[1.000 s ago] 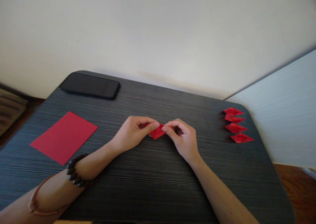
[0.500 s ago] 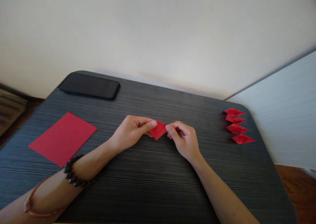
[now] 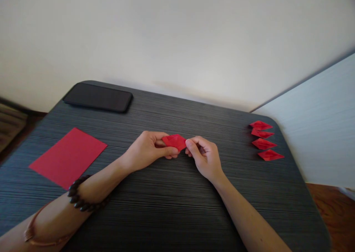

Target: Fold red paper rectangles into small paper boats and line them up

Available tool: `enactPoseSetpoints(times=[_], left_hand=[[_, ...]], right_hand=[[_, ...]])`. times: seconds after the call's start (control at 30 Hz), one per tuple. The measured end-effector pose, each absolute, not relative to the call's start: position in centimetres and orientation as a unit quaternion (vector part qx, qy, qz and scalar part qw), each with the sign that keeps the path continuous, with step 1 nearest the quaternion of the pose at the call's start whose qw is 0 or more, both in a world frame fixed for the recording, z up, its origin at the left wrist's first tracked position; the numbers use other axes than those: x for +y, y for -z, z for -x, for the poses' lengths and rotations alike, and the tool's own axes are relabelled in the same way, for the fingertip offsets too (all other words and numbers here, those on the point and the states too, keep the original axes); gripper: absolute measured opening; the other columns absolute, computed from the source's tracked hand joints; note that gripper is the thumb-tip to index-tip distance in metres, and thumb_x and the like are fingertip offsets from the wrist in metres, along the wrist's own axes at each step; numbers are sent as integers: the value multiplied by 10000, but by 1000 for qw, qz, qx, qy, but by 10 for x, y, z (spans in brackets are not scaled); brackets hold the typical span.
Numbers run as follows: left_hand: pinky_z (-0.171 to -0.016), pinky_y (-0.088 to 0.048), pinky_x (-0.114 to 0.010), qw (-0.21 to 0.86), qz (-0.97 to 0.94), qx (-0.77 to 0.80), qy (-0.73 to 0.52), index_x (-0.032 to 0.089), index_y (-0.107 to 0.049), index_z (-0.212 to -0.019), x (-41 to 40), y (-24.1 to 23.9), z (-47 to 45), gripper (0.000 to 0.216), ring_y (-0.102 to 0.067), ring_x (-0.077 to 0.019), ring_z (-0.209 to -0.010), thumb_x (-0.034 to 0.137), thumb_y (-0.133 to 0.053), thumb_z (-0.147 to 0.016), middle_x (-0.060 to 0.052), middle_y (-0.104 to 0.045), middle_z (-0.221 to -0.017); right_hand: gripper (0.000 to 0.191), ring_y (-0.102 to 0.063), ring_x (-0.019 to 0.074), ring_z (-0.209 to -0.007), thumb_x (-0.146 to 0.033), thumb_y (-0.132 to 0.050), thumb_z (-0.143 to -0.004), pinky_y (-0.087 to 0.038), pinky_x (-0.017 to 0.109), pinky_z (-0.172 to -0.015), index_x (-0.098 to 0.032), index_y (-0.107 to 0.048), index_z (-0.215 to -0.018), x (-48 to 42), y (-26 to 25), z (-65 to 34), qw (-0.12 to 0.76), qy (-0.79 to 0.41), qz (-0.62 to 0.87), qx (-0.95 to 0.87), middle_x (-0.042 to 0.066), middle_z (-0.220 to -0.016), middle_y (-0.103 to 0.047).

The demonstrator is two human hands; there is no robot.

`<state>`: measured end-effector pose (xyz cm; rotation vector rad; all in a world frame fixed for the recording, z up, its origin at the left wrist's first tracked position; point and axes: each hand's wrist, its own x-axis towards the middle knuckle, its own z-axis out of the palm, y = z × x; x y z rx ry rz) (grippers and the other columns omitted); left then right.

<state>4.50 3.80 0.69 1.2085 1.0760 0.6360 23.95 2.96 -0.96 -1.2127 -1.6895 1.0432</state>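
The left fingers [image 3: 169, 151] and right fingers [image 3: 191, 146] pinch a red folded paper [image 3: 176, 141], creased and roughly diamond-shaped.

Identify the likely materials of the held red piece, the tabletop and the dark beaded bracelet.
Red piece: apparently matte paper, judging by its thin, creased folds. Tabletop: perhaps wood-effect laminate, dark with fine streaks. Beaded bracelet: polished, showing small highlights; wood or stone, unclear.
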Motion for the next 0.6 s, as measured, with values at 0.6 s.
enactPoseSetpoints(times=[0.6], left_hand=[[-731,-512,-237,561,-587,493,-312,156,-736,-872,39,-11,-42,265,-664,-165,-794,372,-585,-843,-22,-741,-847]], right_hand=[[271,-449,92,-517,-337,-527,-887,-353,236,-520,-196,-559,-658,30,8,-239,357,-345,455,-739,-29,-578,-523]])
